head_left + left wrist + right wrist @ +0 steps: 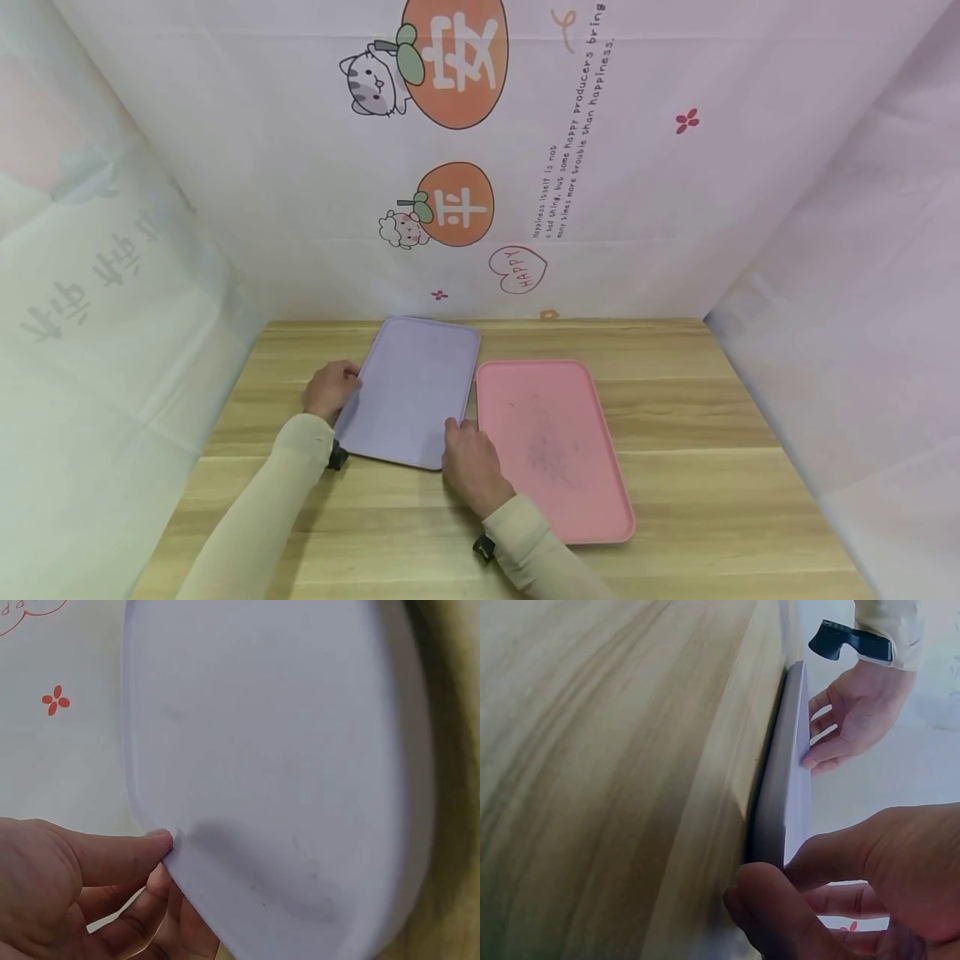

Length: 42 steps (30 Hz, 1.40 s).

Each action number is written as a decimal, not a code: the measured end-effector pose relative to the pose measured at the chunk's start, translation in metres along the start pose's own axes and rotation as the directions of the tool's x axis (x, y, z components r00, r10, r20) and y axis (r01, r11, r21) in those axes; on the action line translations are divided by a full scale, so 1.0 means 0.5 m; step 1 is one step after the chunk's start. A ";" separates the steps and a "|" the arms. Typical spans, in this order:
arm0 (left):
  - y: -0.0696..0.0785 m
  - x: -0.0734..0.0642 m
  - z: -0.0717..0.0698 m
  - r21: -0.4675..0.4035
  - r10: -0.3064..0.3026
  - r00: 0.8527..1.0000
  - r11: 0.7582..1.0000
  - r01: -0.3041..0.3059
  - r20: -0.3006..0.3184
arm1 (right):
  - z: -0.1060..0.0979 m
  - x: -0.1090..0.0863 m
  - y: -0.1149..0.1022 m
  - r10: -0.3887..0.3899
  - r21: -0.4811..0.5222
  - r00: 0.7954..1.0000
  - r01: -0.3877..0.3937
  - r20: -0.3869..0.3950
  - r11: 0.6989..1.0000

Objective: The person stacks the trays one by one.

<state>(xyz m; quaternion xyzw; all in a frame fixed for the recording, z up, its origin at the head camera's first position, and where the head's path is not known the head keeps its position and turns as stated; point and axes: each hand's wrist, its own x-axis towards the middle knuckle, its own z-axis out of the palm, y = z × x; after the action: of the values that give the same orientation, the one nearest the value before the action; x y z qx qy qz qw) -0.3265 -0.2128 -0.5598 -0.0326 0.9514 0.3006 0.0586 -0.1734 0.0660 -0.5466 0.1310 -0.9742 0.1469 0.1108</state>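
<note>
A lavender rectangular tray [408,392] with rounded corners lies at a slight slant on the wooden table. My left hand [331,390] pinches its left rim; in the left wrist view the thumb [124,855] presses the rim from above, with the other fingers under it. At the tray's right edge, by the near right corner, my right hand [474,467] grips the rim between thumb and fingers, as the right wrist view also shows. Just to the right lies a pink tray [551,442] with dark smudges on its surface, partly behind my right hand and forearm.
The wood-grain table [690,467] meets a white printed cloth [615,275] behind it. White cloth also hangs along the left [112,333] and right sides. Each wrist wears a black strap mount [484,547]. The pink tray stands close beside the lavender one.
</note>
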 end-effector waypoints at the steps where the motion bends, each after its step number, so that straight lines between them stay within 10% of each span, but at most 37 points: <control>1: -0.002 0.001 -0.001 -0.005 0.004 1.000 1.000 -0.004 0.003 | 0.001 0.000 0.000 -0.002 0.004 1.000 0.002 -0.003 1.000; 5: 0.022 -0.015 -0.022 -0.036 -0.025 0.997 0.999 0.028 0.069 | 0.001 -0.002 0.000 -0.015 0.008 0.999 0.015 -0.031 1.000; 11: -0.015 0.014 -0.004 -0.040 -0.006 0.999 0.999 0.008 0.048 | -0.003 -0.006 0.000 -0.032 0.023 0.997 0.033 -0.066 0.999; 18: 0.046 -0.051 -0.045 -0.052 -0.064 0.994 0.996 0.068 0.085 | -0.007 -0.005 -0.002 -0.030 0.062 0.997 0.035 -0.069 0.997; 26: 0.028 -0.050 -0.045 -0.115 0.010 0.997 0.993 -0.001 0.071 | 0.001 -0.005 0.007 -0.039 0.074 0.992 0.048 -0.119 0.996; 42: 0.035 -0.071 -0.058 -0.186 -0.033 0.996 0.981 0.049 0.085 | -0.040 -0.006 0.028 0.085 0.357 0.995 -0.058 -0.059 0.932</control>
<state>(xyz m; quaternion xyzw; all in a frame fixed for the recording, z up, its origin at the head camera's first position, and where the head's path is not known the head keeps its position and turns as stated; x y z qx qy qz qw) -0.2956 -0.2142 -0.5215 -0.0453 0.9146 0.3891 0.1001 -0.1710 0.0858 -0.5326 0.1078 -0.9311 0.3286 0.1159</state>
